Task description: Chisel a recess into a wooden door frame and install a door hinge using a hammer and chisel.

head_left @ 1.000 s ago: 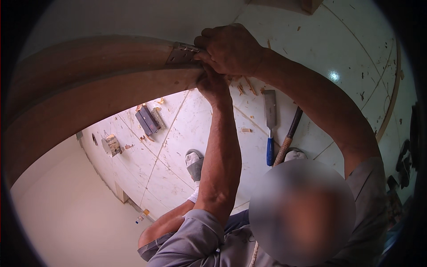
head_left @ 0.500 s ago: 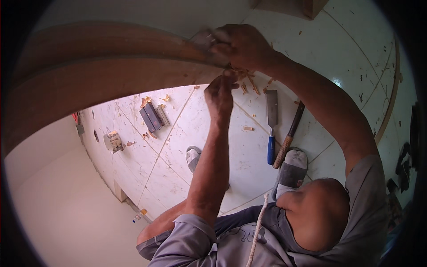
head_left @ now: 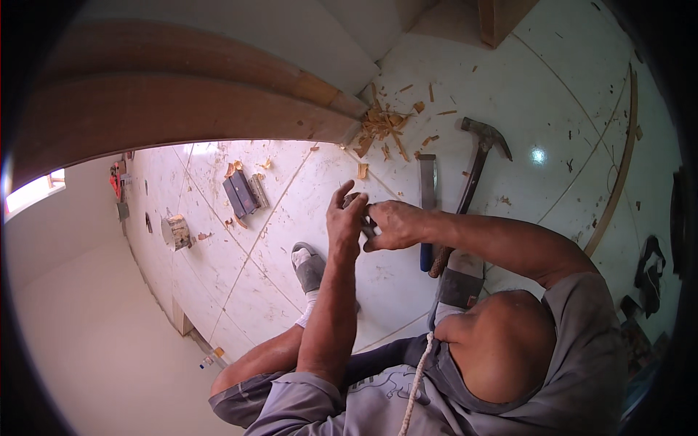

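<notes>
Mid-frame there, the left hand (head_left: 343, 222) and right hand (head_left: 397, 224) both pinch a small metal piece (head_left: 368, 228), half hidden, seemingly to steady it, while chisel (head_left: 427, 187) and hammer (head_left: 475, 168) lie right of centre, handily near.

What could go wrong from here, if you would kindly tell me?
The small metal piece between the left hand and right hand might slip and drop. The right foot is beside the hammer and chisel, so a step could catch them. The wood shavings on the floor could slide underfoot.
</notes>
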Available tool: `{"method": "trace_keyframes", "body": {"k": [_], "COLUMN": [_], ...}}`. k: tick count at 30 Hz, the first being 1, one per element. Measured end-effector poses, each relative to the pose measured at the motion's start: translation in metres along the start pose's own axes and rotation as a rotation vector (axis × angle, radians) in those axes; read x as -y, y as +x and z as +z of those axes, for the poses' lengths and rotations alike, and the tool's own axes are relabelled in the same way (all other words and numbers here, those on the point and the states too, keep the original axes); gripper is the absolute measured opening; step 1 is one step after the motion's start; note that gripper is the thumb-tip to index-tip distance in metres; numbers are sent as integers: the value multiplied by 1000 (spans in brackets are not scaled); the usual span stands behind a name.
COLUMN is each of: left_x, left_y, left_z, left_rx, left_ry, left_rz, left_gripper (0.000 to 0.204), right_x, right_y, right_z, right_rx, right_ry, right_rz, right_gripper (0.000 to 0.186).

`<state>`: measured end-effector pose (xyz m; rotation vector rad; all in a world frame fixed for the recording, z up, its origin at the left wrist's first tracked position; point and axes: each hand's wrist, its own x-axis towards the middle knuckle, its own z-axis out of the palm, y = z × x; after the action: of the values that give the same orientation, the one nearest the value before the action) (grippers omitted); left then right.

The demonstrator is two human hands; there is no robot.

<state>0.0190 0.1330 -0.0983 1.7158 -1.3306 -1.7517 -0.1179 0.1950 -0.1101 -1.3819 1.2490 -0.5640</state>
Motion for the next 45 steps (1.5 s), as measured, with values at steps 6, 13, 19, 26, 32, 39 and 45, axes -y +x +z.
{"method": "trace_keyframes", "body": {"k": [6, 13, 19, 26, 32, 39, 45], "left_x": [37, 28, 3, 29, 20, 7, 0], "left_y": [67, 127, 127, 120, 96, 68, 72], "left_z": [-64, -137, -131, -104, -31, 24, 25], "left_rx": [-392, -308, -240, -469, -269, 73, 309], "left_ry": [893, 1150, 1408, 1385, 1151, 1161, 1363], "left_rz": [376, 495, 343, 572, 714, 513, 345], "left_gripper": [58, 72, 61, 60, 56, 74, 109], "right_x": [-54, -75, -63, -74, -87, -41, -38], "right_y": [-23, -52, -46, -58, -49, -49, -49], "right_z": [-36, -28, -6, 10, -4, -60, -110], "right_rx": [-298, -359, 132, -25, -114, -586, -974], "right_ry": [-214, -451, -683, -907, -725, -292, 90], "right_rz": [111, 62, -82, -215, -354, -463, -110], "right_gripper": [36, 17, 11, 11, 10, 27, 22]}}
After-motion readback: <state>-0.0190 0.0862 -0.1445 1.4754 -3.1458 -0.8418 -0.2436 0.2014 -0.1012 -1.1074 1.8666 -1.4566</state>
